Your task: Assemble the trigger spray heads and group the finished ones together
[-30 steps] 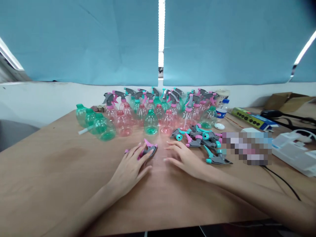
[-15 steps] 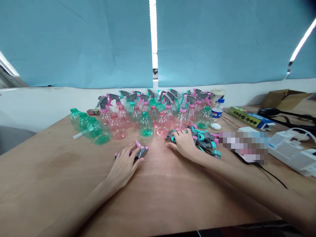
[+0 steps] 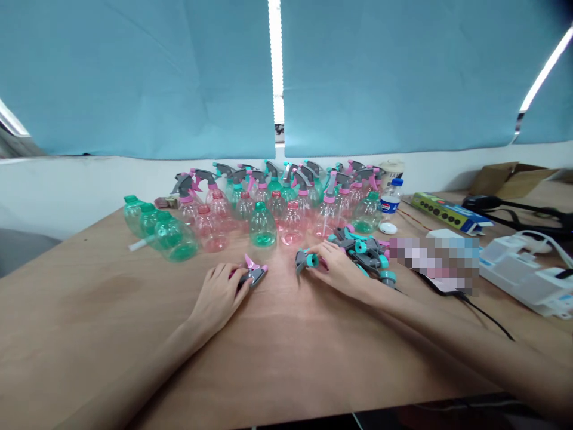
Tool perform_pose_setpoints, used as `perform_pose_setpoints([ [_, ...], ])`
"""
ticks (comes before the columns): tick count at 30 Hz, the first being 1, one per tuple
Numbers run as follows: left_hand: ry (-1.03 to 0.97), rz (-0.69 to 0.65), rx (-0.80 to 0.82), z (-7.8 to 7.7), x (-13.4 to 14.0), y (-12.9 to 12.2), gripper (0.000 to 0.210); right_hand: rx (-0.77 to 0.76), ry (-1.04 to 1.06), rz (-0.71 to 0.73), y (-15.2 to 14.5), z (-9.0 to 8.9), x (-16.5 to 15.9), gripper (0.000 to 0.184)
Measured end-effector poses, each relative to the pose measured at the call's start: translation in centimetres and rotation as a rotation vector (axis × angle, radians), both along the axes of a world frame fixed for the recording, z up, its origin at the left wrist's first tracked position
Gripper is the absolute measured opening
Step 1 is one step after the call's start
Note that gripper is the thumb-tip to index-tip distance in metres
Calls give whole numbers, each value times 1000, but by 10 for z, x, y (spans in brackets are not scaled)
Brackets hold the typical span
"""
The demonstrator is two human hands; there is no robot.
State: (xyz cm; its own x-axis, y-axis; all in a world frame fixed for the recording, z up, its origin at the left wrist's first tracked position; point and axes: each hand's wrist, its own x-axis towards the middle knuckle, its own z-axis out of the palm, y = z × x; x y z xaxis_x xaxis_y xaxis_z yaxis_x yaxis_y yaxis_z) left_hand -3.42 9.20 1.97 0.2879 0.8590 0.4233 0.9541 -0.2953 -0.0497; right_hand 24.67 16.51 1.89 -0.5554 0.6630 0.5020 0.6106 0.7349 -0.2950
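Note:
My left hand (image 3: 220, 294) curls its fingers over a grey and pink spray nozzle (image 3: 256, 275) lying on the table. My right hand (image 3: 336, 267) grips a grey and teal spray nozzle (image 3: 305, 261), its teal collar beside the fingertips. To the right of that hand lies a pile of loose spray nozzles (image 3: 367, 258) in grey, teal and pink. Behind both hands stand several clear bottles without tops, such as a green bottle (image 3: 262, 227) and a pink bottle (image 3: 293, 224). Farther back, bottles with nozzles fitted (image 3: 303, 194) stand in a crowd.
Several topless green bottles (image 3: 179, 240) cluster at the left, a white tube beside them. On the right are a Pepsi bottle (image 3: 390, 200), a white round object (image 3: 388, 228), a yellow-blue box (image 3: 447, 213), white plastic containers (image 3: 523, 269) and a cardboard box (image 3: 510, 179).
My right hand has drawn a grey and teal nozzle out of the pile, slightly nearer me. My left hand has closed more around the pink nozzle. The view has shifted a little.

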Motion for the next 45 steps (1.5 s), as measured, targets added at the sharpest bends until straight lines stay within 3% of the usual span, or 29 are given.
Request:
perform_pose_setpoints([
  [4, -4, -49, 22, 1, -1, 2, 32, -100, 116, 85, -14, 5, 8, 25],
  [10, -45, -189, 24, 10, 23, -12, 23, -429, 318, 293, -40, 14, 18, 27],
  [12, -174, -269, -89, 14, 43, -23, 22, -456, 303, 307, -49, 17, 21, 28],
  [17, -534, -292, -448, 15, 90, -37, 19, -466, 288, 301, -61, 16, 23, 24],
  [23, -753, -268, -563, 6, 104, -28, 19, -532, 334, 285, -54, -1, 19, 32],
  [26, -688, -254, -490, 4, 97, -26, 20, -530, 328, 283, -52, -3, 15, 31],
  [30, -346, -198, -133, 3, 75, -24, 20, -544, 288, 289, -52, -1, 10, 33],
  [33, -103, -45, 57, 4, 57, -22, 28, -545, 287, 295, -51, -3, 9, 36],
  [35, -12, 25, 65, 2, 49, -20, 36, -539, 289, 275, -50, -4, 9, 37],
  [39, 47, 27, 19, -1, 45, -19, 40, -542, 302, 230, -50, -8, 11, 36],
  [43, 4, -12, 26, 0, 51, -20, 35, -594, 333, 214, -51, -11, 11, 39],
  [45, -63, -96, 17, 2, 57, -23, 30, -610, 357, 208, -52, -12, 10, 39],
])
